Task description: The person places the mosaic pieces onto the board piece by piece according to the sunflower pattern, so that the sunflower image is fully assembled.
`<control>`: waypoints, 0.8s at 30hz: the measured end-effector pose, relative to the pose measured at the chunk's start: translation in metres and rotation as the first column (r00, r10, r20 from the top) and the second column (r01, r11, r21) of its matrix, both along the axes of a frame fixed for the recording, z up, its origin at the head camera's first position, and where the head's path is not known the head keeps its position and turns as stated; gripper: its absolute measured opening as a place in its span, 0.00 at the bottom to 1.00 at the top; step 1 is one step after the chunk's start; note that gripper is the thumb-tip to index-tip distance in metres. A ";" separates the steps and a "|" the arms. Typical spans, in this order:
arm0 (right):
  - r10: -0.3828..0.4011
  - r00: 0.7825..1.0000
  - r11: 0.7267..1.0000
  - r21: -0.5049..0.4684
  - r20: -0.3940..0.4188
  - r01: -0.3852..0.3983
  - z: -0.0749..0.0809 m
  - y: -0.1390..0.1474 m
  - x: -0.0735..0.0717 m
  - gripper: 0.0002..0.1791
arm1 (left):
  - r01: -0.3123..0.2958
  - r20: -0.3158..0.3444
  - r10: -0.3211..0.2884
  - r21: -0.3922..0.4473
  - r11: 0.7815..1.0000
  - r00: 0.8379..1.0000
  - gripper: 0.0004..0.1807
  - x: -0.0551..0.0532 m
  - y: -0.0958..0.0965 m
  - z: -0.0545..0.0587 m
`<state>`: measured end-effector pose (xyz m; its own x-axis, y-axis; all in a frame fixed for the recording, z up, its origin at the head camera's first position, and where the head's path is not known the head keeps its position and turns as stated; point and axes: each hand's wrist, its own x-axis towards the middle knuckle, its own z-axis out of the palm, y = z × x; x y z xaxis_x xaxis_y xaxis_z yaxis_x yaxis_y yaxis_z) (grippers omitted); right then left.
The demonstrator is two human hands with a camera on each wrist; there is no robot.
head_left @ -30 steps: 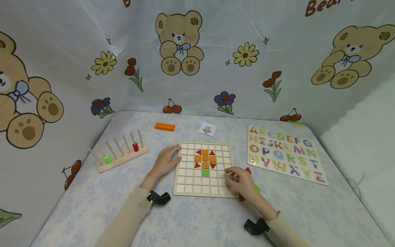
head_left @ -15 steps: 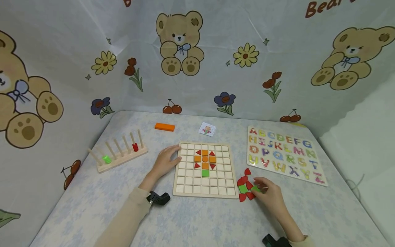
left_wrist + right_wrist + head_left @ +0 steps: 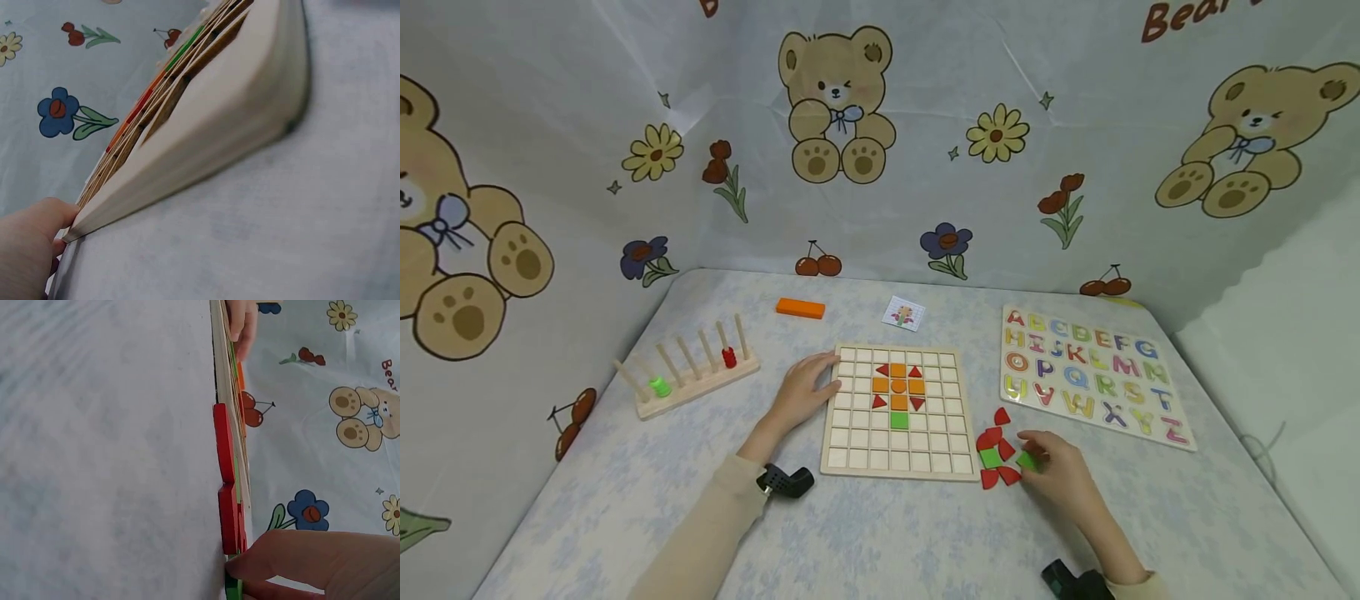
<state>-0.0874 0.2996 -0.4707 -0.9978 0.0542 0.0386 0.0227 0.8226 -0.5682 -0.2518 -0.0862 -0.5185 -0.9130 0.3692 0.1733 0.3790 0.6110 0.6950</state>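
A wooden grid board lies flat, with orange, red and green tiles set in its cells. My left hand rests at its left edge, the fingers near the far left corner; in the left wrist view the thumb touches the frame. To the right of the board my right hand pinches a green tile between thumb and fingers. The right wrist view has the thumb against this green tile. Beside it lie several red pieces and another green tile.
An alphabet board lies at the right. A wooden peg rack with green and red beads stands at the left. Behind the grid board are an orange block and a small picture card. Bear-print cloth hangs behind the table.
My right hand has moved right, off the board to the loose pieces, and the green tile has shifted slightly right with its fingers. The left hand stays at the board's edge.
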 end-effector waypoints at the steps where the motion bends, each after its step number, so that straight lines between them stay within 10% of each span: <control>1: 0.013 1.000 1.000 0.011 -0.003 -0.013 0.001 -0.001 0.000 0.24 | 0.000 0.003 0.000 0.001 1.000 1.000 0.27 0.000 0.000 0.000; 9: 0.009 0.994 0.997 -0.071 -0.112 -0.017 0.011 -0.019 -0.013 0.24 | 0.002 0.000 -0.002 -0.001 1.000 1.000 0.27 0.000 -0.003 0.001; 17: 0.309 0.930 0.919 -0.188 -0.200 -0.346 0.010 -0.092 -0.035 0.22 | 0.006 -0.003 -0.006 0.007 1.000 1.000 0.27 -0.001 -0.004 0.000; 24: 0.426 0.890 0.872 -0.188 -0.161 -0.451 -0.001 -0.129 -0.050 0.19 | 0.010 0.002 -0.010 0.005 1.000 1.000 0.27 0.002 -0.001 0.004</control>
